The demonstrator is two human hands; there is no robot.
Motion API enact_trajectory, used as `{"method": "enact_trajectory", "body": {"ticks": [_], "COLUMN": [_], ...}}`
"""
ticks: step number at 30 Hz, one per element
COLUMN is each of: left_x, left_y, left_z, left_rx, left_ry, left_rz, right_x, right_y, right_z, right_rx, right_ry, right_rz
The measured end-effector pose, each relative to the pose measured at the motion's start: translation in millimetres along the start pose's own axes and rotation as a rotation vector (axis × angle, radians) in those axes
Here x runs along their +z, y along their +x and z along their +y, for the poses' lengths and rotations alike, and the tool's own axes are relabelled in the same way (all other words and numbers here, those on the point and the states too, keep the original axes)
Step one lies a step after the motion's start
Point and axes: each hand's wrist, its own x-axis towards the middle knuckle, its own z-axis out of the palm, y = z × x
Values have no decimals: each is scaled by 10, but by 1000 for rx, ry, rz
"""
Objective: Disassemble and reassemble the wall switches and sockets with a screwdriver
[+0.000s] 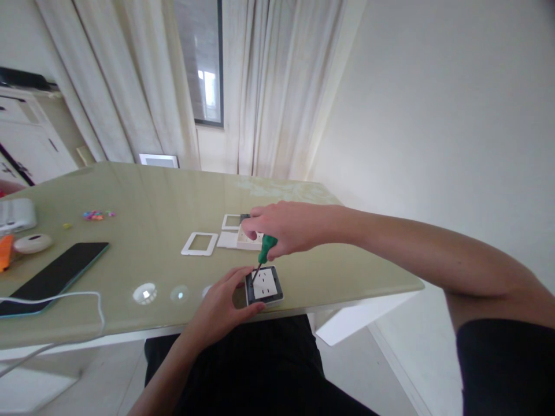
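A wall socket [265,283] with a white face and dark border lies near the table's front edge. My left hand [225,297] grips it by its left side, fingers at the top and thumb at the bottom. My right hand [277,226] is closed around the green handle of a screwdriver [267,247] from above. The tilted shaft runs down to the socket's left border, where the tip meets a screw spot. Just beyond, partly hidden by my right hand, are another white socket piece [248,240] and a white frame [230,222]. A second white frame [199,244] lies to their left.
On the left lie a black tablet-like device [56,274], a white cable [97,312], a white rounded object [32,243] and an orange object [6,251]. Small colourful pieces [94,215] sit farther back. A wall [455,144] rises on the right; curtains [277,86] hang behind the table [147,231].
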Motion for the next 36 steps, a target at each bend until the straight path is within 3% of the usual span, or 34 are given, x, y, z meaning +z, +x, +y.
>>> {"method": "enact_trajectory", "body": {"ticks": [5, 9, 13, 17, 21, 31, 36], "left_x": [1, 2, -1, -3, 1, -4, -3], "left_y": [1, 3, 6, 6, 2, 0, 2], "left_z": [-2, 5, 10, 12, 3, 14, 18], "left_rx": [2, 5, 5, 5, -1, 0, -10], "left_ry": [21, 24, 38, 26, 26, 53, 49], "left_rz": [11, 12, 14, 5, -1, 4, -1], "right_x": [6, 11, 7, 1, 7, -4, -11], "right_y": [18, 21, 19, 19, 18, 33, 29], "right_z": [-36, -36, -22, -31, -38, -74, -84], "right_rx": [88, -1, 71, 18, 102, 49, 115], "right_ry": [-9, 32, 7, 5, -21, -25, -46], "right_rz": [20, -11, 8, -7, -5, -10, -3]}}
